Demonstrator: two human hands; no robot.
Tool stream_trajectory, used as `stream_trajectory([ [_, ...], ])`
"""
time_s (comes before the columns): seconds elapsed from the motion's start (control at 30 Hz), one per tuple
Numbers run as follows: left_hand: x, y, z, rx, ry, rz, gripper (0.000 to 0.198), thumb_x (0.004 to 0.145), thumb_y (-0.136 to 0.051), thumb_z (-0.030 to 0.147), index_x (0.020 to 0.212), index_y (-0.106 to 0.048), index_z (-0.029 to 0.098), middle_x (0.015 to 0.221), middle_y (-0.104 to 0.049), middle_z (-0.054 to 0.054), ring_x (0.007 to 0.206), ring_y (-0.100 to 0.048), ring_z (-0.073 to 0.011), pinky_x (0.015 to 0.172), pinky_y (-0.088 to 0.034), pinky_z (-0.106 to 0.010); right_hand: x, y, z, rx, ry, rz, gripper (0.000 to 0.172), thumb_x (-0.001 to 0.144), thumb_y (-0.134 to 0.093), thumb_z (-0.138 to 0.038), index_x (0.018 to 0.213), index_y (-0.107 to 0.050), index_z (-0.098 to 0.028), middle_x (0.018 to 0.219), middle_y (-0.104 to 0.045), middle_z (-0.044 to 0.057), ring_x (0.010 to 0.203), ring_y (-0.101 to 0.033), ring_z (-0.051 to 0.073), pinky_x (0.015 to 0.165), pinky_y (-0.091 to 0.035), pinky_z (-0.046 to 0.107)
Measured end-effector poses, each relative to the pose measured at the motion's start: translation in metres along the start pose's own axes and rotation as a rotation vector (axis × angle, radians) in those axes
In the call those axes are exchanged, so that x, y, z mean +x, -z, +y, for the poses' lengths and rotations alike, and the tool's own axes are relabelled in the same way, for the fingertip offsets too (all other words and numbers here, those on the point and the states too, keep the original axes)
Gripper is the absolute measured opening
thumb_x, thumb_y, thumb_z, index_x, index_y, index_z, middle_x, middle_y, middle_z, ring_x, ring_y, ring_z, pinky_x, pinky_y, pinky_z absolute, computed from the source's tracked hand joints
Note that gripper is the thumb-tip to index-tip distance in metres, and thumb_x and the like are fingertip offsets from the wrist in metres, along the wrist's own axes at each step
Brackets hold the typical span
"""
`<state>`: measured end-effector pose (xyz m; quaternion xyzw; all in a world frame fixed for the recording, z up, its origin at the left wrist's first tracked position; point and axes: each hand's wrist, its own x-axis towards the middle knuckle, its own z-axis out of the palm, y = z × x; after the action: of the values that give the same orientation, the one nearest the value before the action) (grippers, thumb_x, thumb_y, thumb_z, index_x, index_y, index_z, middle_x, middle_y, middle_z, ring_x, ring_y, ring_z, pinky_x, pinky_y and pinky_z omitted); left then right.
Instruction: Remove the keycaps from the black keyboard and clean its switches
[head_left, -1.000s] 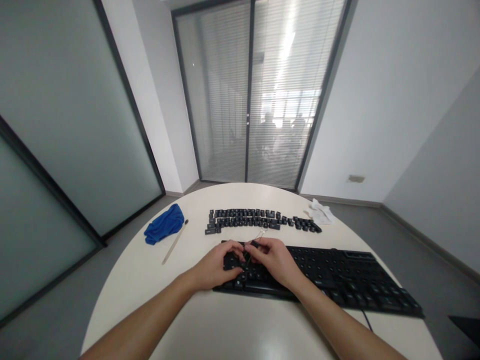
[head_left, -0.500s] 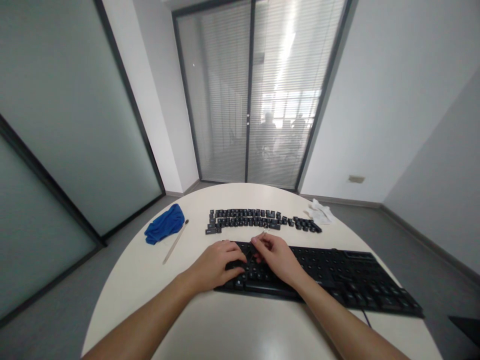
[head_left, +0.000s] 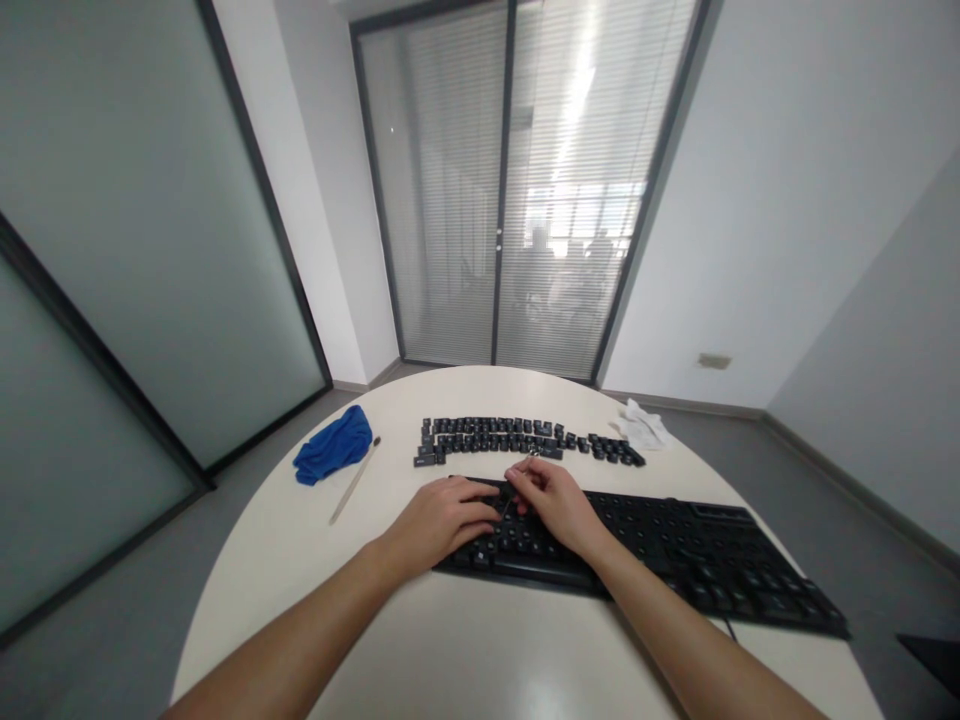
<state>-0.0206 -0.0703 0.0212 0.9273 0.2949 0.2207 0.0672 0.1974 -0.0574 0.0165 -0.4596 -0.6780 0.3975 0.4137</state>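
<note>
A black keyboard (head_left: 660,545) lies across the table in front of me, many of its upper-left keycaps off. My left hand (head_left: 448,518) rests over its left end, fingers stretched out and apart, with no object visible in them. Beside it, my right hand (head_left: 550,497) is closed in a pinch on a thin wire keycap puller (head_left: 508,507). One end of the wire points down at the keys near my left fingertips; its exact contact is too small to tell. Loose black keycaps (head_left: 491,441) lie in rows just beyond the keyboard.
On the left of the round white table (head_left: 390,640) lie a blue cloth (head_left: 334,446) and a thin brush (head_left: 352,485). Crumpled white tissue (head_left: 643,427) sits at the far right edge. A cable (head_left: 730,630) runs from the keyboard's near side.
My left fingers have straightened and shifted slightly right, closer to the wire. My right hand keeps its pinch and has barely moved. The whole view has shifted a little.
</note>
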Motion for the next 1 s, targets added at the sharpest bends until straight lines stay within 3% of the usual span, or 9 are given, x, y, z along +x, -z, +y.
stream_trajectory([
  [0.1,0.002,0.001,0.002,0.047,-0.031,0.024,0.021,0.097,-0.052,0.032,0.105,-0.071,0.026,0.127,-0.063,-0.005,0.106,-0.059,-0.0225,0.09,-0.046,-0.038,0.002,0.001,0.002,-0.001,0.017,-0.004,0.036,0.088,-0.058,-0.053,0.085,-0.062,-0.017,0.063,-0.063,-0.001,0.056,-0.061,0.016,0.06,-0.047,0.027],
  [0.27,0.002,0.002,0.001,0.076,-0.04,0.037,0.023,0.098,-0.05,0.033,0.105,-0.071,0.026,0.103,-0.064,-0.006,0.093,-0.059,-0.0199,0.08,-0.047,-0.032,0.003,0.0,0.005,-0.022,-0.019,0.013,0.036,0.088,-0.057,-0.052,0.084,-0.061,-0.017,0.064,-0.065,0.001,0.055,-0.062,0.017,0.059,-0.047,0.028],
  [0.37,0.0,0.0,-0.003,0.009,-0.054,0.005,0.025,0.099,-0.049,0.035,0.108,-0.071,0.027,0.1,-0.065,-0.004,0.089,-0.059,-0.0178,0.078,-0.046,-0.03,0.005,-0.001,0.007,-0.027,-0.064,-0.007,0.037,0.087,-0.058,-0.053,0.084,-0.06,-0.017,0.061,-0.067,0.002,0.055,-0.064,0.018,0.058,-0.049,0.028],
  [0.67,0.0,-0.004,-0.009,-0.405,0.171,0.052,0.016,0.092,-0.062,0.033,0.097,-0.075,0.025,0.095,-0.067,-0.002,0.091,-0.062,-0.0173,0.086,-0.047,-0.029,0.004,0.001,0.002,0.081,-0.035,-0.039,0.043,0.082,-0.061,-0.059,0.087,-0.059,-0.016,0.069,-0.067,0.002,0.059,-0.065,0.017,0.061,-0.051,0.029],
  [0.83,0.0,-0.005,-0.005,-0.486,0.215,0.089,0.015,0.092,-0.06,0.03,0.096,-0.072,0.023,0.102,-0.071,-0.003,0.098,-0.062,-0.0194,0.094,-0.045,-0.032,0.003,0.002,0.0,0.13,-0.014,-0.022,0.043,0.082,-0.063,-0.057,0.087,-0.06,-0.015,0.074,-0.068,0.004,0.06,-0.065,0.016,0.061,-0.051,0.029],
  [1.0,0.002,-0.011,-0.003,-0.578,0.365,0.174,0.011,0.089,-0.062,0.026,0.098,-0.066,0.021,0.093,-0.07,-0.001,0.091,-0.063,-0.0194,0.086,-0.046,-0.032,0.002,0.0,0.0,0.15,0.003,-0.005,0.04,0.082,-0.067,-0.054,0.091,-0.061,-0.015,0.077,-0.07,0.004,0.063,-0.068,0.017,0.062,-0.051,0.029],
])
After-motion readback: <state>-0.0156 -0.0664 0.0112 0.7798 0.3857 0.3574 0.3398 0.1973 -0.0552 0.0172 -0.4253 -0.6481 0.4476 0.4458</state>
